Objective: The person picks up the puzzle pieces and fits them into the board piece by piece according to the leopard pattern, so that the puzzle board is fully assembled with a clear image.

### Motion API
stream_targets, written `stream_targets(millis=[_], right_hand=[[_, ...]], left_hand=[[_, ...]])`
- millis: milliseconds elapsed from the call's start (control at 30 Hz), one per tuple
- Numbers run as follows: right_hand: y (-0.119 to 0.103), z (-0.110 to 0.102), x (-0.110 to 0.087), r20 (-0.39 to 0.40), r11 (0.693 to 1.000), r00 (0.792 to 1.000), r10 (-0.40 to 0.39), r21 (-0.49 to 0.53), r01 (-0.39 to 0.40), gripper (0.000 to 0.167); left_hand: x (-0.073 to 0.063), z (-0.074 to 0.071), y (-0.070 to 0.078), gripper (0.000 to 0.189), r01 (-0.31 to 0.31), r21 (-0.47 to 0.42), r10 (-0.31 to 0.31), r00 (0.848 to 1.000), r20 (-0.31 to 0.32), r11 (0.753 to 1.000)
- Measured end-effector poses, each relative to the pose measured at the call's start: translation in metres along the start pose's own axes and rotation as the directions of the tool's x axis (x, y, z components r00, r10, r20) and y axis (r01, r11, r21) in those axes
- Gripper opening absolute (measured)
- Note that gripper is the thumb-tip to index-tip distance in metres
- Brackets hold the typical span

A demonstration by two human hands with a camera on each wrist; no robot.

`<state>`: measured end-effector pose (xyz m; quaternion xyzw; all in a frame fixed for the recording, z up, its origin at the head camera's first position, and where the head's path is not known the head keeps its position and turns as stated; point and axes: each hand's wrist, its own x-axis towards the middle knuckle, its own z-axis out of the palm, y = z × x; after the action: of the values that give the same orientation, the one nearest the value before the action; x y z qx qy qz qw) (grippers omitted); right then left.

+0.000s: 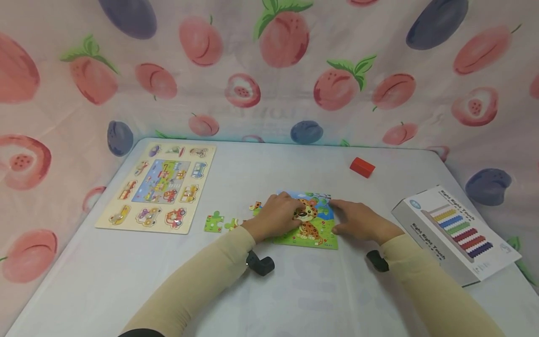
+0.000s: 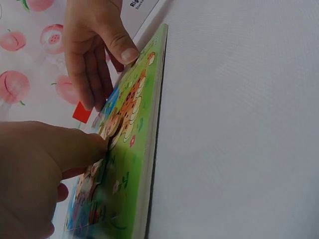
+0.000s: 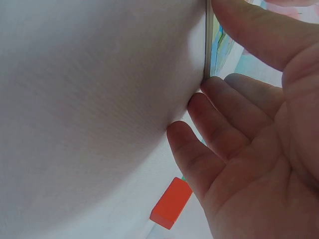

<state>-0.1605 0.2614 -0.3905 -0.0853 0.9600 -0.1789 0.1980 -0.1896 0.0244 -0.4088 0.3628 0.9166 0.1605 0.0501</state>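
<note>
A leopard jigsaw puzzle [image 1: 309, 236] lies on the table in front of me, mostly assembled on its flat board. My left hand [image 1: 278, 214] reaches over its left part, covering that area. In the left wrist view its thumb and fingers pinch a puzzle piece [image 2: 114, 127] at the leopard's face, its edge slightly raised. At the right edge of the board rests my right hand [image 1: 358, 220], fingers extended along the side and thumb at the rim. Loose jigsaw pieces, a green one [image 1: 214, 222] among them, lie left of the board, partly behind the left hand.
A wooden vehicle peg puzzle [image 1: 145, 217] lies at the left of the table. A red block [image 1: 362, 167] sits behind the right hand. To the right stands a white and grey toy box [image 1: 446, 243]. Fruit-patterned cloth [image 1: 252, 107] hangs behind the table.
</note>
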Motion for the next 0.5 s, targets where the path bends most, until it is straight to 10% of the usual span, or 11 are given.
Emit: stream_targets(millis=[500], right_hand=[[0.0023,0.0006,0.0,-0.002,1.0,1.0,-0.008,-0.003,0.008,0.08]], left_hand=[[-0.0021,-0.0009,-0.001,0.028,0.007,-0.024,-0.007,1.0,0.001,1.0]])
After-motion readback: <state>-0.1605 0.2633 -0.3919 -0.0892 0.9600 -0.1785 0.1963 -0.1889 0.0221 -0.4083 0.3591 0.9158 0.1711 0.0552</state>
